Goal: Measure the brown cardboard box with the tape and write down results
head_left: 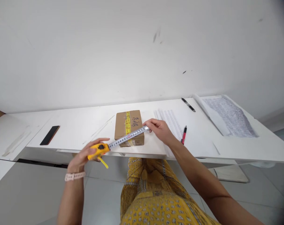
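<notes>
Yellow patterned clothing (153,203) lies nearest, below the table's front edge. The left hand (79,158), a pale pink band (75,176) at its wrist, is curled around a yellow tape measure (98,151) at that edge. Its silver blade (126,137) slants across a taped cardboard box (120,124) near the front edge; whether they touch cannot be told. The right hand (160,129) is nearly closed, pinching the blade's end. On the white table (74,120), a flat black object (50,135) lies towards the left end, then printed sheets (171,120), a red-and-black pen (184,135), a black pen (188,104) near the back edge, and handwritten paper (231,115) towards the right end. A marked white wall (97,56) stands behind; the floor (104,197) is tiled.
</notes>
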Tool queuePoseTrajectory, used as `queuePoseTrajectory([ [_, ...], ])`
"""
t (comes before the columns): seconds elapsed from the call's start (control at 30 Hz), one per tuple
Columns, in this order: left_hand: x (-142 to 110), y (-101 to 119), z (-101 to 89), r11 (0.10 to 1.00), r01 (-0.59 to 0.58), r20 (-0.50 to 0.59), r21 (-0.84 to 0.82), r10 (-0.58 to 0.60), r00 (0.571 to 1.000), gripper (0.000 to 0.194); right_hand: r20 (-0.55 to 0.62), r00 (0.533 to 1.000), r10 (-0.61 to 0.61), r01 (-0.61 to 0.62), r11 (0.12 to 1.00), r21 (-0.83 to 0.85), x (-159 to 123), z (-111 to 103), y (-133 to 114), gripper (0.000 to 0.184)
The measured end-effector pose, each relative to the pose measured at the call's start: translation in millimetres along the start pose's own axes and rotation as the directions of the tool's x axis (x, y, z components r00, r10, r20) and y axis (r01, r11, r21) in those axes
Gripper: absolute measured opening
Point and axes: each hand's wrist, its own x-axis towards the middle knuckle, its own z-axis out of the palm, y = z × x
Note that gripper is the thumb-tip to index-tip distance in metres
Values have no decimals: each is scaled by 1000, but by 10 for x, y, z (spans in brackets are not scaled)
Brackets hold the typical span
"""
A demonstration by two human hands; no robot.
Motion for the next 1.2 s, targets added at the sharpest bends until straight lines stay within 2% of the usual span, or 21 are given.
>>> queuePoseTrajectory([
  [0.1,176,202,-311,996,40,-38,84,-37,999,69,66,996,68,-63,996,-62,-118,116,78,35],
  [0.2,357,304,-438,990,73,3,123,-74,997,61,57,994,94,-87,990,-110,-170,189,112,33],
  [0.3,515,336,-439,992,68,82,108,-77,994,60,97,990,107,-95,988,-121,-150,209,125,33],
  [0.43,661,339,-365,993,52,128,109,-66,990,57,154,981,117,-108,992,-66,-88,221,172,36],
  [0.7,789,262,-256,998,22,198,62,-34,980,56,119,984,134,-133,991,-24,-105,239,227,41],
  [0.87,759,264,-224,996,11,170,91,-27,985,57,79,991,105,-100,993,-63,-126,245,216,38],
  [0.97,640,334,-153,991,-8,167,134,-14,986,63,64,996,68,-53,975,-215,-136,218,141,37],
  [1.1,346,425,108,969,-20,197,247,-31,980,67,134,986,-99,154,850,-503,-211,111,-104,33],
  [1.2,116,317,414,953,-44,286,299,-45,957,64,256,946,-199,315,753,-578,-286,20,-316,35],
])
